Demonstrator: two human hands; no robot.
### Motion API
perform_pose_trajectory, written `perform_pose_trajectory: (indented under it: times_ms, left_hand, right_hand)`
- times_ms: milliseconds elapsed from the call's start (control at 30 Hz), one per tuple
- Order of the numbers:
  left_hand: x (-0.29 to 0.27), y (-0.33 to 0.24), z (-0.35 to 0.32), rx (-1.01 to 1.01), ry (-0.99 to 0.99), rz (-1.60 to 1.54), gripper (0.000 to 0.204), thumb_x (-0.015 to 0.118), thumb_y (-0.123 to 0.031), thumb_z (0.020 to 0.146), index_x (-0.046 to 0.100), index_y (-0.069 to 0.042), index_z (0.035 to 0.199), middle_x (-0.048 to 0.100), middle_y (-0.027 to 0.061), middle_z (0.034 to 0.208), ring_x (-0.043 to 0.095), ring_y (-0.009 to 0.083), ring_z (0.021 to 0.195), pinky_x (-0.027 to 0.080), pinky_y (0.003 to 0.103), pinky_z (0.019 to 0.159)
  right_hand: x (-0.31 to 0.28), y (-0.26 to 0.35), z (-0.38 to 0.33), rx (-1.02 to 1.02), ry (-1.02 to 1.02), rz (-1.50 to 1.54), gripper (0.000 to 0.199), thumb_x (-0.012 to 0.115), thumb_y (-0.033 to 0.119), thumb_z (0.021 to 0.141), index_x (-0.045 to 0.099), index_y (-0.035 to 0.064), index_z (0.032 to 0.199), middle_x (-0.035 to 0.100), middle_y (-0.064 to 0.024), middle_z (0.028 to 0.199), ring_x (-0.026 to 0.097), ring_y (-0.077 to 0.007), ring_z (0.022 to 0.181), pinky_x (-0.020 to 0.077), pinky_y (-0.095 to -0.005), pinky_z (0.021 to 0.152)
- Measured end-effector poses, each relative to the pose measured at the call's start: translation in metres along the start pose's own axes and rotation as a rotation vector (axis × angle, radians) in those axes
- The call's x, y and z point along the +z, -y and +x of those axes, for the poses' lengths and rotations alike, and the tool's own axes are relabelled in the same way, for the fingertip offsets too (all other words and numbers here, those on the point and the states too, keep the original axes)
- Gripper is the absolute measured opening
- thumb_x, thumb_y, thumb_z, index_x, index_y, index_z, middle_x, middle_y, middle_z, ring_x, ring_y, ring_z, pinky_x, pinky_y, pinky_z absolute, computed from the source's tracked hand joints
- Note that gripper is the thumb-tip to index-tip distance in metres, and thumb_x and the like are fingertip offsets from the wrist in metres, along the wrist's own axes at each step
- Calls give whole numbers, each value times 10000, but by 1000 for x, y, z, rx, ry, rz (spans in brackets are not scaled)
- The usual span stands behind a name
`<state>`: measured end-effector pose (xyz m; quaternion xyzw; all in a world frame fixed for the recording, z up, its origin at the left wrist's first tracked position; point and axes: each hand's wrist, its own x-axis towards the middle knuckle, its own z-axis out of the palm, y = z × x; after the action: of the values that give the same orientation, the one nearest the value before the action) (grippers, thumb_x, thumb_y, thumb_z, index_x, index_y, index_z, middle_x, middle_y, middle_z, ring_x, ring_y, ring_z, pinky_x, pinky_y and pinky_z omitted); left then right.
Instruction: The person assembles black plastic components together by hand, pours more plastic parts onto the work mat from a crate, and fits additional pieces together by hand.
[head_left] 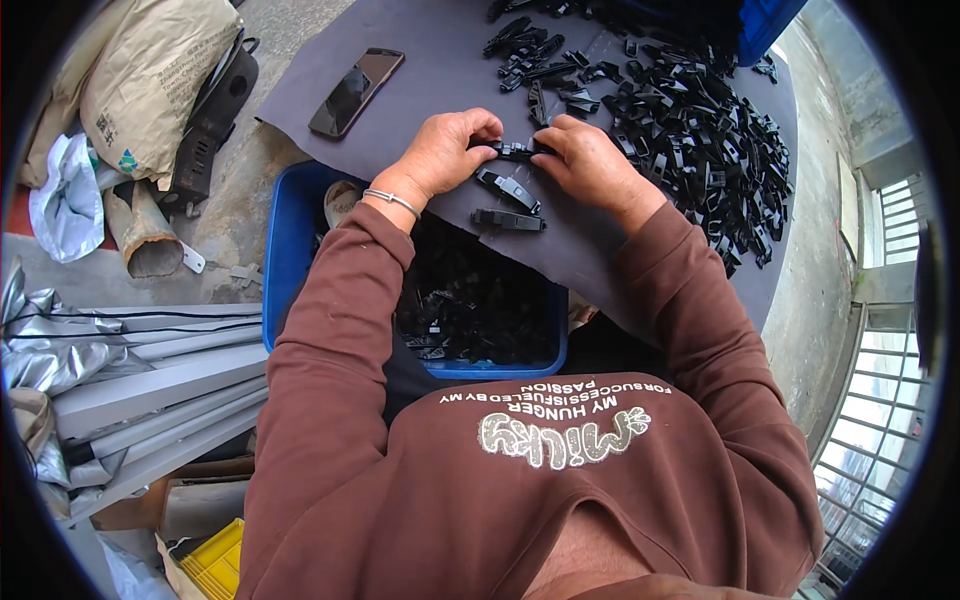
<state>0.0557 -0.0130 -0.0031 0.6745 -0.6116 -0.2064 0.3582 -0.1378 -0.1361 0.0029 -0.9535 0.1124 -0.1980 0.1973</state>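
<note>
Between my two hands, over the dark grey sheet (440,65), is a small black plastic clip-like part (515,151). My left hand (437,152) pinches its left end with thumb and forefinger. At the other end, the fingertips of my right hand (592,166) are closed on the same part. Just below, towards me, lie two similar longer black pieces, one slanted (509,190) and one nearly level (508,219). A large heap of black plastic parts (690,140) spreads to the right of my right hand. The fingers partly cover the held part.
A smartphone (357,92) lies at the sheet's left. Below its near edge stands a blue bin (279,230) with black parts inside. Another blue container (770,25) stands at the far right. Paper sacks (155,85), a cardboard tube (145,235) and silvery-white lengths (165,385) occupy the left.
</note>
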Motion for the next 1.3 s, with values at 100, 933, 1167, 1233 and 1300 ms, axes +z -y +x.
perform_pose_trajectory:
  times_ms: [100,933,1167,1233,1300]
  left_hand:
    - [1,1,2,14,12,12,234,690,14,805,628,-26,1027,688,63,923,664,146,895,526,270,826]
    - [-22,-17,27,-148,249,243,276,674,-183,861,676,-105,1125,652,99,1058,611,253,1003,487,333,886]
    - [-23,8,6,38,-23,248,240,701,-176,844,698,-66,1057,665,105,987,636,241,908,511,331,844]
    - [-26,-7,-1,-142,-7,176,233,700,-114,842,684,-30,1059,663,82,960,639,182,880,514,287,816]
    - [-24,-3,-1,-139,-2,145,228,706,-100,834,685,-29,1050,663,83,954,641,182,875,519,288,807]
  right_hand:
    - [5,-3,17,-66,50,-27,219,685,185,840,654,11,970,596,-153,890,617,-340,801,506,-394,695]
    - [-17,-3,2,186,77,233,270,602,175,878,604,44,1113,638,-166,955,643,-327,915,517,-414,810]
    - [-4,-6,-1,35,-49,-199,285,603,208,895,611,21,1109,636,-164,975,635,-342,919,519,-411,805]
    - [-5,1,-3,56,-98,-253,294,607,216,897,614,17,1114,637,-162,988,633,-347,922,519,-407,807]
    - [-5,16,3,238,38,-320,307,610,243,894,623,20,1105,630,-161,972,629,-349,916,519,-413,797]
